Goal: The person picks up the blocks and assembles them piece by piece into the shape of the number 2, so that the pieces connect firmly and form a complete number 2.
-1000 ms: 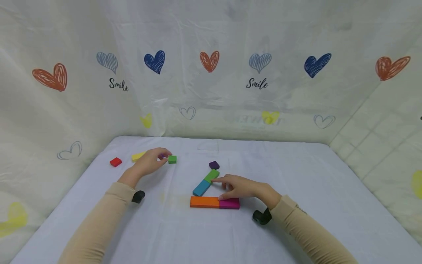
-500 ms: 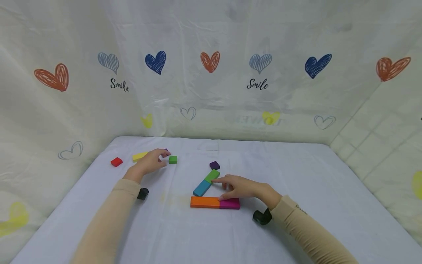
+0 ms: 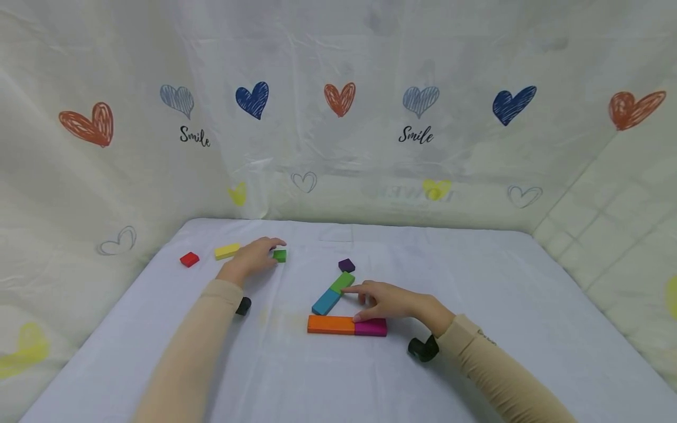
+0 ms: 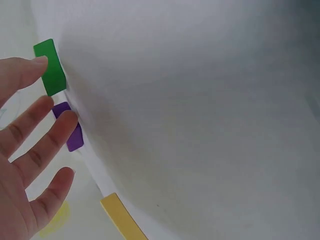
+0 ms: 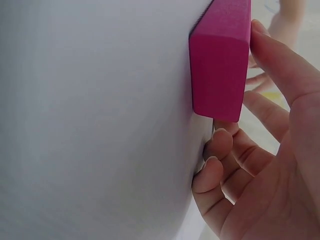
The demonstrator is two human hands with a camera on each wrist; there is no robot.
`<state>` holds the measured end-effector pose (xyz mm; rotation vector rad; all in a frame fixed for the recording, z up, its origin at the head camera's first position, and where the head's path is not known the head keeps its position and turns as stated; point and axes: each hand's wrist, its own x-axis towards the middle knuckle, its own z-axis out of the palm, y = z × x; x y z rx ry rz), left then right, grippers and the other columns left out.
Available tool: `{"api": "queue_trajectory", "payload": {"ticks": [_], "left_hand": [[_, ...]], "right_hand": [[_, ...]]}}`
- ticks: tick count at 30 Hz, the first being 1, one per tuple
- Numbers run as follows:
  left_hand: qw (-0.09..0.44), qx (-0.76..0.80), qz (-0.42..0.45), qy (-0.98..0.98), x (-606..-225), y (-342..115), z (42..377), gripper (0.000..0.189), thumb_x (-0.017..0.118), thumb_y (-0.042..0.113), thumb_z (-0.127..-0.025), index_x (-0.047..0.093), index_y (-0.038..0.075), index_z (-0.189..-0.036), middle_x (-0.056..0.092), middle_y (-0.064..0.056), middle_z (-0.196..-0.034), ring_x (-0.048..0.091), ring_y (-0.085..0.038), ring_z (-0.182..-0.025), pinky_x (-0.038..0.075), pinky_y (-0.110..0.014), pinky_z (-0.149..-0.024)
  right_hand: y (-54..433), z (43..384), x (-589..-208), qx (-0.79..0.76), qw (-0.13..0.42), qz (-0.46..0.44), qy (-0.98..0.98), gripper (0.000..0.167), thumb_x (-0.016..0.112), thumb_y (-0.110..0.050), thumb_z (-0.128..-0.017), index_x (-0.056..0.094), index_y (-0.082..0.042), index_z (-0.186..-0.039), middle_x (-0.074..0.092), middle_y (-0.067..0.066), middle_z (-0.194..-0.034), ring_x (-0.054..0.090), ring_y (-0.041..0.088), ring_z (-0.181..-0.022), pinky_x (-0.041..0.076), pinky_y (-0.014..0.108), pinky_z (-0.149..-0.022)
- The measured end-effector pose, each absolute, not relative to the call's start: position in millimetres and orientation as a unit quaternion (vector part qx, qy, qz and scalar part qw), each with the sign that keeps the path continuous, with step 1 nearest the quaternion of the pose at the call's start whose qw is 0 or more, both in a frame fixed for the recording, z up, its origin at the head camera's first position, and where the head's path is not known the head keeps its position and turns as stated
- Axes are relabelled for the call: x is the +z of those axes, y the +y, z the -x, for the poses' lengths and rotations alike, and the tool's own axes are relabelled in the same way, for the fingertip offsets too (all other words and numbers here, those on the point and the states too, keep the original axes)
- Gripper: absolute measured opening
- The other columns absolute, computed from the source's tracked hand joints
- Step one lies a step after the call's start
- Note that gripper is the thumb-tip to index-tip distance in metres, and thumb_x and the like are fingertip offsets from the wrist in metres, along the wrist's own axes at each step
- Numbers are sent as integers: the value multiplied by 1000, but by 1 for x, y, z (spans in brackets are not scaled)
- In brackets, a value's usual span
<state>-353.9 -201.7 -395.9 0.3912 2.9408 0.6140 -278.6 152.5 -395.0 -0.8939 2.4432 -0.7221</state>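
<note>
My left hand [image 3: 255, 257] reaches over a small green block [image 3: 280, 256] at the back left, thumb at its near side and fingers spread above. In the left wrist view the thumb overlaps the green block [image 4: 50, 67], and a fingertip overlaps a purple block [image 4: 75, 137]. My right hand [image 3: 394, 301] rests at the middle, its thumb on a magenta block [image 3: 371, 328] and its index finger at a light green block [image 3: 342, 282]. An orange block [image 3: 330, 325] lies end to end with the magenta one; a blue block [image 3: 325, 302] adjoins the light green one, slanting.
A dark purple pentagon-shaped block [image 3: 346, 265] sits just beyond the light green block. Toward the back left lie a yellow block [image 3: 227, 251] and a red block [image 3: 189, 259]. A white cloth [image 3: 296, 376] covers the table, with a heart-printed curtain [image 3: 370, 158] behind it.
My left hand first draws back slightly from the green block, its fingers parting, then moves right and over it. The right hand and the blocks under it stay in place.
</note>
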Motion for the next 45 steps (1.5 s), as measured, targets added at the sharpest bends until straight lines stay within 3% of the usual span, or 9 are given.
{"api": "queue_trajectory", "payload": {"ticks": [13, 19, 45], "left_hand": [[64, 161, -99, 980, -399, -191, 364, 49, 62, 8, -97, 57, 15, -145, 61, -16, -137, 54, -36, -127, 25, -76, -108], [59, 151, -101, 982, -397, -190, 363, 42, 64, 10, -98, 62, 11, -139, 57, -17, -145, 48, -40, -136, 28, -76, -107], [51, 139, -119, 982, -395, -175, 363, 40, 69, 13, -98, 64, 13, -138, 60, -13, -141, 53, -35, -129, 29, -72, -108]], "right_hand": [[153, 279, -396, -263, 220, 324, 882, 66, 76, -33, -94, 51, -18, -153, 57, -4, -106, 52, 17, -94, 48, 31, -76], [154, 278, -395, -261, 219, 326, 882, 66, 76, -33, -94, 51, -18, -153, 57, -4, -106, 52, 17, -94, 48, 31, -77], [153, 281, -398, -265, 219, 319, 883, 66, 76, -33, -94, 51, -19, -153, 57, -4, -107, 52, 18, -94, 48, 32, -76]]}}
